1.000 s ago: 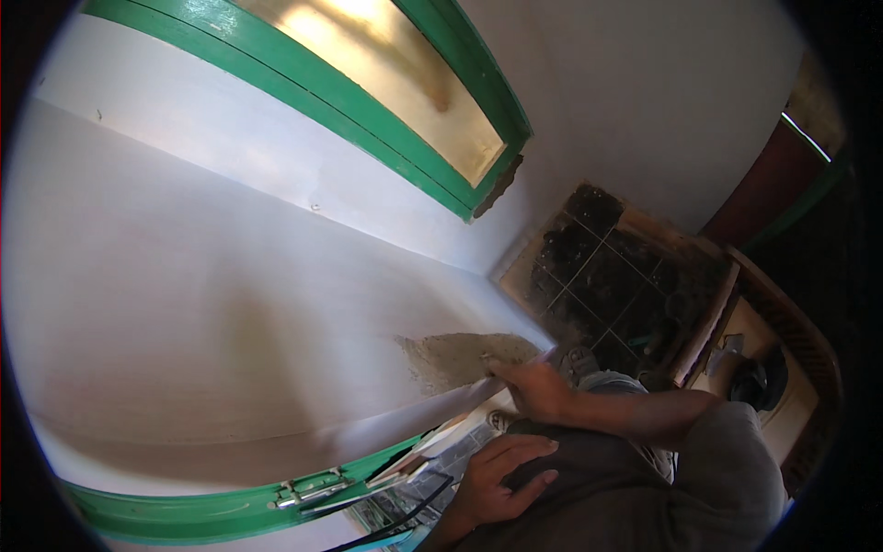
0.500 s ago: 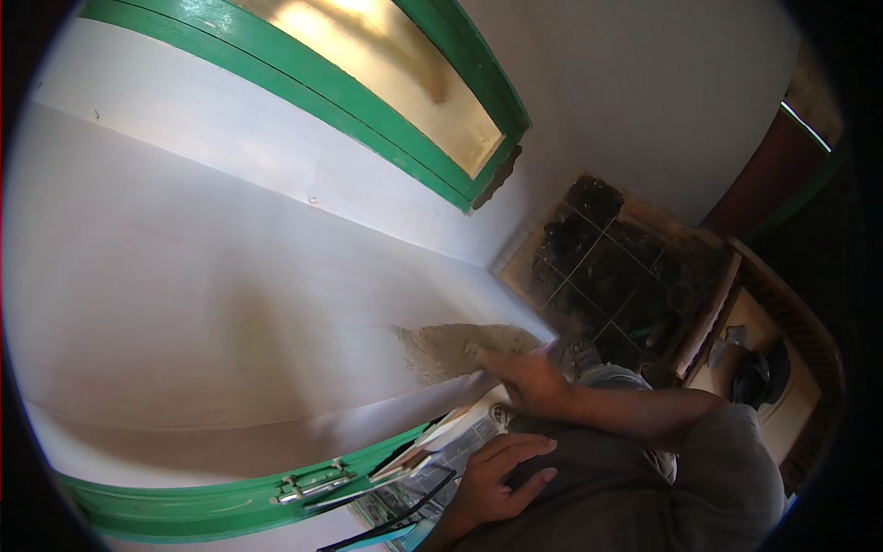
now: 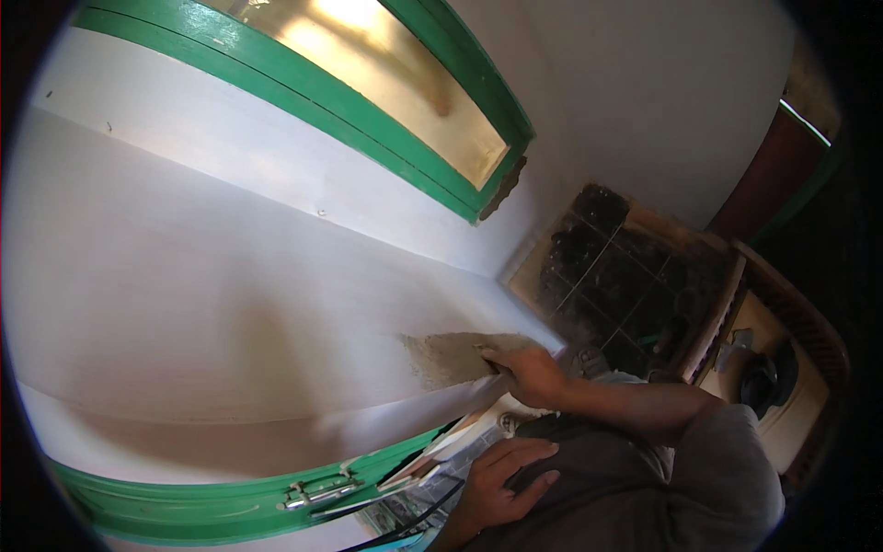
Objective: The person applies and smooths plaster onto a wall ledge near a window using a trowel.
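Observation:
My right hand (image 3: 532, 374) reaches to a rough grey-brown patch of wet-looking plaster (image 3: 446, 359) on the white wall (image 3: 184, 294). Its fingers are curled together at the patch's right end, and whatever they grip is too small and blurred to name. Lower down, my left hand (image 3: 506, 480) hovers in front of my dark shirt, fingers stretched and thumb apart, with nothing in it.
A green-framed window (image 3: 349, 138) stands at the top, with broken plaster by its corner. Below is a green frame (image 3: 184, 506) with a metal bolt (image 3: 317, 492). Dark floor tiles (image 3: 612, 276) lie beyond; to the right, a wooden chair (image 3: 800, 432) holds a black object (image 3: 759, 382).
My right hand has shifted slightly right across the plaster patch, fingers more tucked in. The view has moved a little; my left hand keeps its pose.

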`<state>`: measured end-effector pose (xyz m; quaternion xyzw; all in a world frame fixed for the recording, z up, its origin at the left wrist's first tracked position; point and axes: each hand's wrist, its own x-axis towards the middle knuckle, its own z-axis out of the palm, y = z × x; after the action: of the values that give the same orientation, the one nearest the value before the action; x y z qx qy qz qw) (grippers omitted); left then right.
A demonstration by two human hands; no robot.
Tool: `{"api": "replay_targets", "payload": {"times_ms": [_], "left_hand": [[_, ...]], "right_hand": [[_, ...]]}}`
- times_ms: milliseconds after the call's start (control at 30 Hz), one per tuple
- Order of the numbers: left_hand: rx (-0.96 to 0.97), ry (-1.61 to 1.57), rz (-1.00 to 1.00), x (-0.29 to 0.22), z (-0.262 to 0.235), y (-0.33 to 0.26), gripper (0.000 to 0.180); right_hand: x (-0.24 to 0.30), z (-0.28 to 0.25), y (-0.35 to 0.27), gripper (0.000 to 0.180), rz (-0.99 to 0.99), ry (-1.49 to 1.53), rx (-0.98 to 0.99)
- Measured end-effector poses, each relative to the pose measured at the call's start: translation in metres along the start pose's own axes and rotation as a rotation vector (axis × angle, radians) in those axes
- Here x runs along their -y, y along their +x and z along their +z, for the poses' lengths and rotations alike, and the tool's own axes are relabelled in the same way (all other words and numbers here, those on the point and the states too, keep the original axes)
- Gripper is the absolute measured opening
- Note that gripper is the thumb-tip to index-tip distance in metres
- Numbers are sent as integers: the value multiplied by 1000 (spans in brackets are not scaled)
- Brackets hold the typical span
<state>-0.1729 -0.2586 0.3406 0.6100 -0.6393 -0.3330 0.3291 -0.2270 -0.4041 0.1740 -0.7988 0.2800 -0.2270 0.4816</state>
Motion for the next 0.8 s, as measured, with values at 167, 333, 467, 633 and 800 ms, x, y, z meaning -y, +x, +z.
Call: {"api": "replay_targets", "payload": {"times_ms": [167, 333, 467, 633, 800], "left_hand": [[-34, 39, 6, 0, 0, -1, 36], [-52, 114, -78, -11, -1, -4, 29], [24, 177, -14, -12, -10, -11, 31], [75, 207, 105, 1, -22, -19, 34], [84, 201, 75, 3, -26, -26, 35]], "right_hand": [[8, -4, -1, 42, -127, 251, -182], [27, -17, -3, 45, -117, 123, -112], [38, -26, -1, 43, -233, 239, -147], [41, -27, 5, 42, 22, 47, -27], [43, -27, 3, 43, -286, 187, -171]]}}
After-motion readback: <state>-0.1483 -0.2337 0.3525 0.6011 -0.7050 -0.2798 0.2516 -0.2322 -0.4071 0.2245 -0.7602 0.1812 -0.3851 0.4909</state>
